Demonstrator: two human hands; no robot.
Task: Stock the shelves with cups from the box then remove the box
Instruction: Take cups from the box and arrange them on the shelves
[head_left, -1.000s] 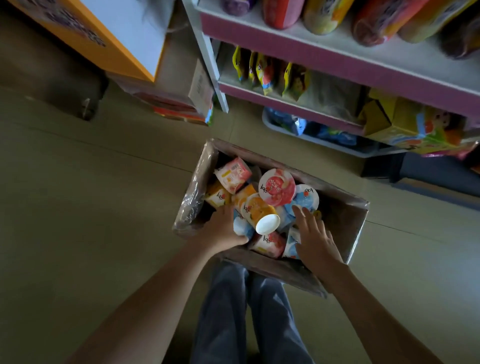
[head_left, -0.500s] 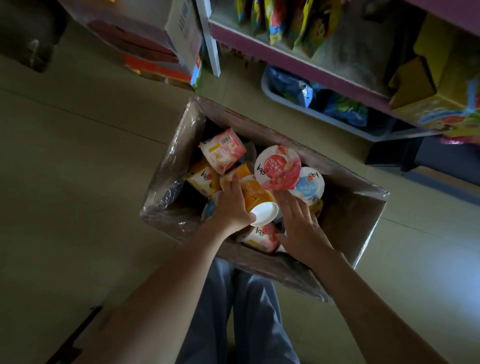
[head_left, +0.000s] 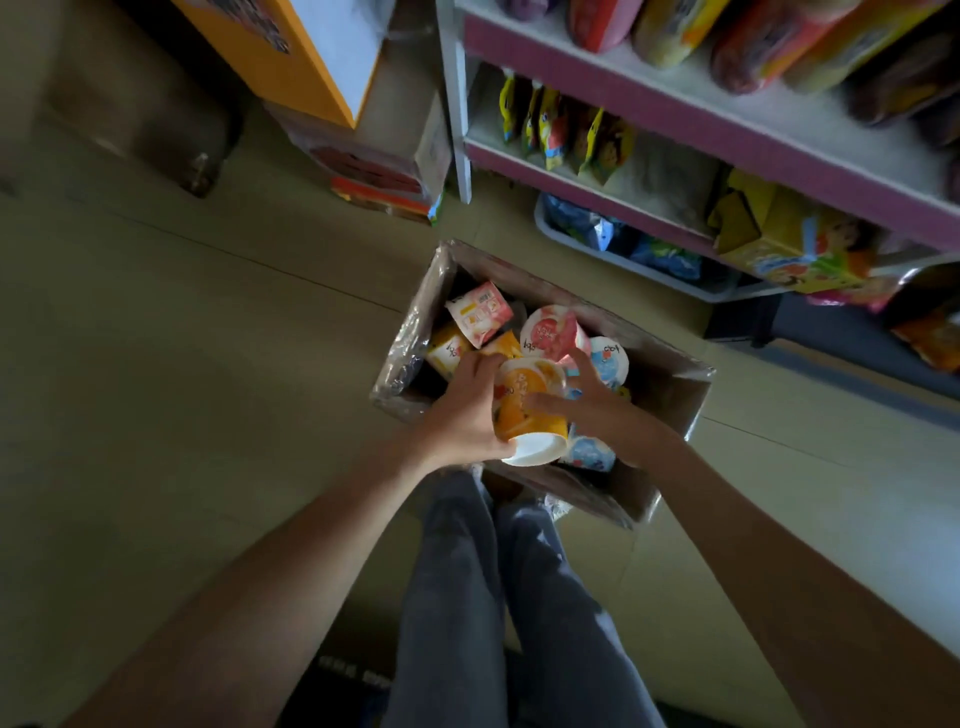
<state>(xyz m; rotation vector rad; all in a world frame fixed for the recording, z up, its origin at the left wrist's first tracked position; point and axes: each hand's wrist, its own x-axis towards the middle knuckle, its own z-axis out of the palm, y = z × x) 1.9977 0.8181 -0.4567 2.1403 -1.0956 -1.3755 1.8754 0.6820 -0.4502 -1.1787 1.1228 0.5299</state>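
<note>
A cardboard box wrapped in clear plastic sits on the floor in front of my legs, with several snack cups inside. My left hand and my right hand together hold an orange cup lifted above the others, its white base toward me. My left fingers curl round its left side; my right thumb and fingers wrap its right side. A pink cup, a red-lidded cup and a blue-lidded cup lie in the box beyond my hands.
Pink-edged shelves with snack bags stand at the upper right, with a grey tray of packets beneath. Yellow boxed goods sit on the lower shelf. An orange display box and a carton stand at the upper left.
Both hands have closed on the orange cup and raised it out of the pile toward me. The right hand came off the lower cups. The view swung up toward the shelves.
</note>
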